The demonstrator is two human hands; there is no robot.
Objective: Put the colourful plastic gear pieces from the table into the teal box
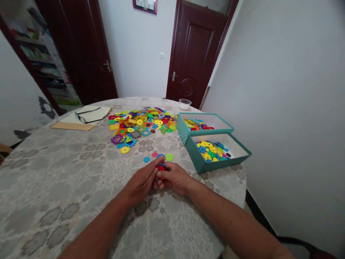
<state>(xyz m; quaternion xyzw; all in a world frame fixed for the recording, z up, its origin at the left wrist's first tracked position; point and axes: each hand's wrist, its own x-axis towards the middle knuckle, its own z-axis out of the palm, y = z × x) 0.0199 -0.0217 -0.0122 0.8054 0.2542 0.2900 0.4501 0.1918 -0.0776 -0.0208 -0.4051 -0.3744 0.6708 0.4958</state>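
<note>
My left hand [141, 181] and my right hand [174, 178] meet near the front middle of the round table [54, 180]. Both pinch a small cluster of plastic snowflake discs [161, 167], red and blue, between their fingertips. Just beyond the hands lie loose discs: a blue one [146, 159], a pink one [154, 154] and a green one [169, 157]. A big heap of many-coloured discs [140, 126] is spread further back on the table.
Two teal boxes holding discs stand at the right, the near box [215, 163] by the table edge and the far box [188, 131] behind it. A clear cup [185, 104] sits at the back. Glasses [87, 116] rest on papers at the left. A dark chair arm [304, 244] shows lower right.
</note>
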